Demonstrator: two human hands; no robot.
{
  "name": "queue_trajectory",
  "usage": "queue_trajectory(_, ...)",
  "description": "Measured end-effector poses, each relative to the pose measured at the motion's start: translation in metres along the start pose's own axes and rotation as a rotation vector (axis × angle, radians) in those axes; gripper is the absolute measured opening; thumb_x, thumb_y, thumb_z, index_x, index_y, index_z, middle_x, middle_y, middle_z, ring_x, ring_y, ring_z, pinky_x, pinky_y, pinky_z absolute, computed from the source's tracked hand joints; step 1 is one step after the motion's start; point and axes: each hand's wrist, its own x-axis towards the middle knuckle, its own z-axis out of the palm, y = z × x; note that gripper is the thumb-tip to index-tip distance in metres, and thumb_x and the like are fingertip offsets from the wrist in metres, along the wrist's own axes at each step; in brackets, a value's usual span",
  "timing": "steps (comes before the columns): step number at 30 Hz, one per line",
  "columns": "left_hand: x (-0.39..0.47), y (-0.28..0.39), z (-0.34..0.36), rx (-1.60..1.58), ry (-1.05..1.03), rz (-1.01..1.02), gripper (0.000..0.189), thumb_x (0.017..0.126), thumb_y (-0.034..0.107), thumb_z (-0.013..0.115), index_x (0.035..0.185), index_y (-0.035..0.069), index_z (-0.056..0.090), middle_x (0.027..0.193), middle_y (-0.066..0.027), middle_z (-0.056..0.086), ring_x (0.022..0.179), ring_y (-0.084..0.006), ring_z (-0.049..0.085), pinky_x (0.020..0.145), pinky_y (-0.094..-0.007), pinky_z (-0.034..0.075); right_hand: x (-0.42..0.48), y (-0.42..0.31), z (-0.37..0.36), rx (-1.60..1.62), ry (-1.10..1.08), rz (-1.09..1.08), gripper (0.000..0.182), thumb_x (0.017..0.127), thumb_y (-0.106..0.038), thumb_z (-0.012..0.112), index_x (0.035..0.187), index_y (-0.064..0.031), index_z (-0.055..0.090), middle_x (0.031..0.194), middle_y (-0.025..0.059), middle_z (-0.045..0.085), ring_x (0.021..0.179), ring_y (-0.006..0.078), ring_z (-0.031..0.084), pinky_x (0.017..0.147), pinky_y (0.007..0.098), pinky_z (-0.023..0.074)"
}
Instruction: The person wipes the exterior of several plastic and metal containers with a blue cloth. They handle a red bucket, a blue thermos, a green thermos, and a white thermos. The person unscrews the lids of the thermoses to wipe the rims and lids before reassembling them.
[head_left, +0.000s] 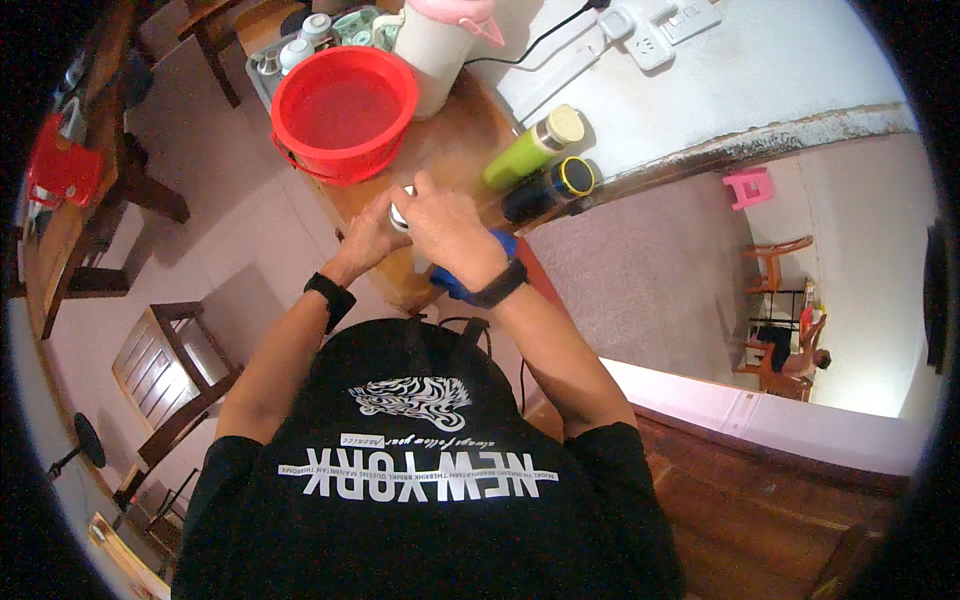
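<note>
Both of my hands are on a small white-topped container (400, 213) above the wooden tabletop (450, 142). My left hand (369, 238) wraps around its side, and my right hand (448, 225) lies over its top, covering much of it. What the container is cannot be told. A blue cloth or bag (504, 241) shows partly beneath my right wrist. Right of my hands lie or stand a green bottle with a pale lid (521, 159) and a dark bottle with a yellow ring (536, 196). A red plastic basin (343, 105) is on the tabletop beyond my left hand.
A white thermos jug with a pink top (431, 56) and a tray (264, 75) of cups are behind the basin. A power strip (646, 46) is on the wall. A wooden chair (161, 367) is at the left. Another person (810, 356) is far off at the right.
</note>
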Motion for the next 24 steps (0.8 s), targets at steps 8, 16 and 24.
queue_trajectory(8,-0.002,0.004,0.0,-0.087,0.015,-0.049,0.052,0.071,0.012,0.078,0.117,0.007,0.054,0.115,-0.0107,0.061,0.11,-0.0249,0.058,0.095,-0.0371,0.045,0.005,0.0,0.0,0.016,-0.097,-0.023,0.024,0.082,-0.01,0.059,0.105,-0.0109,0.056,0.101,0.0169,0.054,0.089,0.0365,0.061,0.073,0.0463,0.0512)
queue_trajectory(16,-0.003,0.006,0.003,-0.113,-0.009,-0.06,0.065,0.073,0.005,0.077,0.131,0.007,0.046,0.123,-0.0077,0.057,0.116,-0.0202,0.053,0.099,-0.0351,0.043,0.0,0.007,0.015,-0.001,0.14,-0.069,0.017,0.083,-0.014,0.055,0.089,-0.0007,0.064,0.094,0.0181,0.058,0.078,0.0324,0.064,0.062,0.0411,0.0529)
queue_trajectory(24,0.0,0.002,0.007,-0.257,-0.064,-0.008,0.077,0.079,0.004,0.073,0.144,0.009,0.033,0.137,-0.0065,0.048,0.125,-0.0183,0.047,0.103,-0.0336,0.039,0.004,0.001,0.007,-0.025,0.144,0.061,0.018,0.078,-0.016,0.058,0.088,-0.0029,0.065,0.08,0.0123,0.063,0.081,0.0264,0.062,0.061,0.0399,0.0513)
